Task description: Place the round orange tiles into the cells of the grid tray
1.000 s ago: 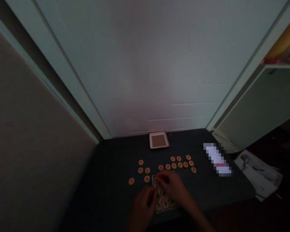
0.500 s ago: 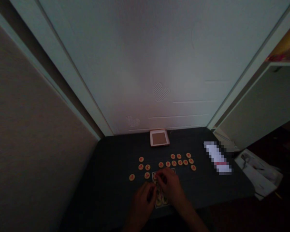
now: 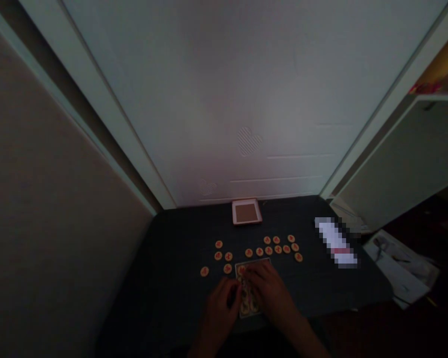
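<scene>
A shallow box (image 3: 265,262) lies near the table's front edge, with round Chinese chess pieces (image 3: 245,307) set in rows inside it. One red-marked Chinese chess piece (image 3: 242,270) sits in its far left corner. My right hand (image 3: 271,291) covers the box's right side, fingers curled, their tips at that corner piece. At the box's left edge is my left hand (image 3: 224,301), thumb and fingers pinched together. What either hand holds is too dark and small to make out. Several loose red-marked Chinese chess pieces (image 3: 269,250) lie beyond the box, others (image 3: 218,256) to its left.
A box lid (image 3: 247,213) lies at the back of the dark table (image 3: 171,248), by a white panel (image 3: 216,99) with heart patterns. A pixelated pale object (image 3: 336,242) rests on the right. Beyond the right edge stands a white container (image 3: 399,268).
My right hand's fingers have flattened a little and shifted right over the box, showing more of the corner piece. My left hand stays pinched nearly in place. The loose pieces lie as before.
</scene>
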The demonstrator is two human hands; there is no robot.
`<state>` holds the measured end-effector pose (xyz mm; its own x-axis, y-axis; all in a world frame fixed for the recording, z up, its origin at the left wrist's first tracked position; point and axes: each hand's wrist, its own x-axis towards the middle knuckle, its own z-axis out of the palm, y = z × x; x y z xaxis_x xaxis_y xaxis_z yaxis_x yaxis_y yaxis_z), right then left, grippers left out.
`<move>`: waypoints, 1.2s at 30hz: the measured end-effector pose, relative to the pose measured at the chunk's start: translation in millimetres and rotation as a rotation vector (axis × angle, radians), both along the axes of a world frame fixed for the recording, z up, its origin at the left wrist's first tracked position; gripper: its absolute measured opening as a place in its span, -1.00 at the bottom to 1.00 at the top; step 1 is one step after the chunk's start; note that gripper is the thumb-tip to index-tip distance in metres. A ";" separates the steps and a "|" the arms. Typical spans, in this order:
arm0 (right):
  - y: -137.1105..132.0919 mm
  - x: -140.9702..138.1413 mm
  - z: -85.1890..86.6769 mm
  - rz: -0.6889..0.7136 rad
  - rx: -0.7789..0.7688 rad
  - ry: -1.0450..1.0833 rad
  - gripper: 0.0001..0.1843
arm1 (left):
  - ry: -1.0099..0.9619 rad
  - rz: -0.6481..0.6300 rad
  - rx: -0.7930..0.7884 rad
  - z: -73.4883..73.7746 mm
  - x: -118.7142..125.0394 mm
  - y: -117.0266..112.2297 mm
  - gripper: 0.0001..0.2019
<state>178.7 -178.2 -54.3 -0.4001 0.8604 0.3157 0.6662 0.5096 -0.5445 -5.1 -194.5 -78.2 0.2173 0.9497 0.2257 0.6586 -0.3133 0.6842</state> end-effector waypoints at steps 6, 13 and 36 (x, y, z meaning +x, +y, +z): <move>2.5 -1.5 -3.5 -0.001 0.003 -0.015 -0.47 | -0.017 -0.002 0.003 0.6 0.7 0.2 -0.83; 2.0 0.5 -7.7 -0.004 -0.007 0.028 -0.47 | -0.059 0.020 0.035 7.7 1.1 0.7 -0.86; 2.5 1.2 -5.5 0.005 0.010 0.039 -0.50 | -0.087 0.026 0.042 5.6 -0.1 0.8 -0.86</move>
<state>179.9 -175.6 -59.8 -0.3912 0.8552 0.3401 0.6422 0.5183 -0.5647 -5.2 -193.7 -72.6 0.1703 0.9442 0.2820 0.6056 -0.3260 0.7259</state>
